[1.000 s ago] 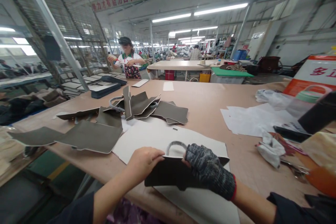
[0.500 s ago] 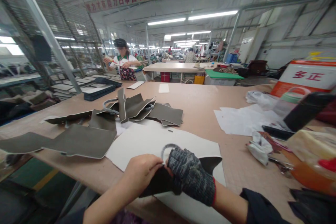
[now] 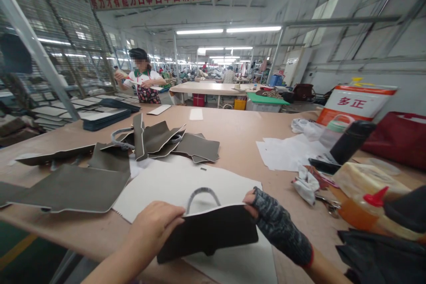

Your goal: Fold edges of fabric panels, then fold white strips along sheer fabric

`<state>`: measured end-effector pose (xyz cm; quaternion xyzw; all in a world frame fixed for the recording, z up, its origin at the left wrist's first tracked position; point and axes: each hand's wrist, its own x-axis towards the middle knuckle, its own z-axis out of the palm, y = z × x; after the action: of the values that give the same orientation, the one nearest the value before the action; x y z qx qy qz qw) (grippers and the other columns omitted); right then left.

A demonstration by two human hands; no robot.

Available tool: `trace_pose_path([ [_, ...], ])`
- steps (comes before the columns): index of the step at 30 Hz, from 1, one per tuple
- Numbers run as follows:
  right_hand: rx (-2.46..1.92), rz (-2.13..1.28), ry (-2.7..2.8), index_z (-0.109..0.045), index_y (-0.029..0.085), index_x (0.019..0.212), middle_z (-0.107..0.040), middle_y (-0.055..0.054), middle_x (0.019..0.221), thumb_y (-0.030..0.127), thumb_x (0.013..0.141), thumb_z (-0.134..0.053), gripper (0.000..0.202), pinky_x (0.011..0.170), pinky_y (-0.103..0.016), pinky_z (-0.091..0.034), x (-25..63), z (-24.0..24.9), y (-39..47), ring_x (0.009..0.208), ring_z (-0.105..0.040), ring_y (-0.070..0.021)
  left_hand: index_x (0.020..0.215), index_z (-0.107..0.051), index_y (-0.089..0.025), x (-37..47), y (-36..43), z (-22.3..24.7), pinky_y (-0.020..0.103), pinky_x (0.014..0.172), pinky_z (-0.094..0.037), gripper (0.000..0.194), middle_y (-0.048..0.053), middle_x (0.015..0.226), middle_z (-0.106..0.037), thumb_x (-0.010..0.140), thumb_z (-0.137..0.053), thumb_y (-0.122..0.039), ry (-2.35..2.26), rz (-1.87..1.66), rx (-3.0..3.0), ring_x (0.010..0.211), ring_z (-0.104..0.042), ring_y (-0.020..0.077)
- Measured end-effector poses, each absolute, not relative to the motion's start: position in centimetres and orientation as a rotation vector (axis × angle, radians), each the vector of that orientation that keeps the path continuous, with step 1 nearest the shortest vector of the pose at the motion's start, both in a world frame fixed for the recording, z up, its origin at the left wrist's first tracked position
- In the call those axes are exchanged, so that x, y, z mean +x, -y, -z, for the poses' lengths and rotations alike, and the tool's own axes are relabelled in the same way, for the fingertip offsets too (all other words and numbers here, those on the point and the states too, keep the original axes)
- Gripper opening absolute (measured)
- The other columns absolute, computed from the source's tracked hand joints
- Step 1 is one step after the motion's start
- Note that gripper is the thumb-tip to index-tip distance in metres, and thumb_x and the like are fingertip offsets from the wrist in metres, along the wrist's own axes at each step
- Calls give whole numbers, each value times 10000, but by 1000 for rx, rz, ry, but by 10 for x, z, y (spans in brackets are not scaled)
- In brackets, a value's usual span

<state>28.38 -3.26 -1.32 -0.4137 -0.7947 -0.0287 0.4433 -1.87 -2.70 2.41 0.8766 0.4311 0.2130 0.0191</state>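
Observation:
A dark panel (image 3: 213, 230) with a pale edge is held up between my two hands. My bare left hand (image 3: 159, 224) pinches its upper left edge, fingers pressed together. At its upper right corner my right hand (image 3: 271, 215), in a grey fingerless knit glove with a red cuff, pinches the edge between thumb and fingers. A grey curved handle (image 3: 203, 191) rises behind the panel's top edge. Beneath lies a large white sheet (image 3: 149, 186) on the table (image 3: 229, 135).
Grey-brown panels (image 3: 86, 186) lie at the left, some with handles. On the right are white papers (image 3: 282, 153), a black bottle (image 3: 354, 142) and an orange glue bottle (image 3: 362, 211). A person (image 3: 144, 77) stands beyond stacked panels (image 3: 106, 115).
My right hand has moved right, away from my left hand, and the dark panel is now spread between them. The view has turned slightly to the right.

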Motion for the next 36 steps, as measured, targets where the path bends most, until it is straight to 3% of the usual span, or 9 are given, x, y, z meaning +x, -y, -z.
trace_pose_path([
  [6, -984, 25, 2015, -554, 228, 838, -628, -30, 802, 159, 866, -394, 176, 677, -241, -493, 261, -6, 53, 779, -607, -145, 920, -650, -224, 18, 38, -24, 237, 639, -499, 188, 8, 812, -707, 830, -486, -244, -1231, -642, 2726, 717, -647, 164],
  [13, -926, 124, 2123, -558, 215, 754, -629, -46, 725, 133, 844, -364, 229, 556, -252, -484, 246, -14, 56, 672, -595, -158, 967, -639, -235, 53, 47, -31, 224, 689, -488, 204, 8, 852, -705, 852, -473, -257, -1145, -630, 2571, 768, -647, 162],
  [18, -960, -95, 1984, -557, 219, 810, -628, -16, 709, 207, 875, -381, 188, 613, -240, -503, 237, -7, 63, 661, -602, -140, 853, -623, -192, 62, 53, -31, 247, 595, -461, 274, 34, 674, -666, 884, -354, -230, -1078, -731, 2727, 630, -623, 168],
  [22, -1140, -247, 1834, -547, 221, 941, -650, -25, 821, 269, 864, -426, 152, 719, -252, -497, 236, 2, 70, 775, -613, -152, 767, -591, -176, 58, 57, -32, 256, 541, -431, 285, 35, 624, -627, 874, -328, -194, -1051, -827, 2769, 576, -591, 168],
  [24, -1146, -346, 1857, -556, 227, 881, -640, -12, 783, 282, 855, -440, 131, 702, -252, -491, 236, 2, 71, 744, -605, -148, 759, -588, -176, 57, 59, -33, 250, 539, -429, 277, 32, 612, -617, 872, -336, -194, -1060, -892, 2739, 574, -585, 163],
  [27, -1116, -454, 1871, -548, 231, 776, -609, 12, 702, 285, 861, -434, 153, 637, -237, -481, 234, 0, 70, 663, -583, -130, 828, -595, -175, 56, 61, -33, 226, 563, -447, 252, 32, 652, -633, 882, -352, -212, -1018, -954, 2658, 603, -597, 147],
  [33, -1086, -451, 1885, -554, 234, 801, -611, 15, 696, 331, 850, -476, 134, 588, -223, -495, 228, -4, 73, 648, -593, -131, 982, -579, -216, 51, 60, -33, 198, 691, -479, 185, 8, 804, -689, 862, -440, -241, -996, -955, 2368, 732, -637, 129],
  [36, -1101, -342, 1886, -573, 217, 817, -612, -1, 719, 368, 844, -493, 173, 590, -253, -503, 233, -6, 76, 663, -594, -144, 1179, -463, -237, 43, 60, -32, 200, 772, -474, 380, -14, 890, -701, 806, -536, -237, -1026, -900, 2178, 807, -641, 124],
])
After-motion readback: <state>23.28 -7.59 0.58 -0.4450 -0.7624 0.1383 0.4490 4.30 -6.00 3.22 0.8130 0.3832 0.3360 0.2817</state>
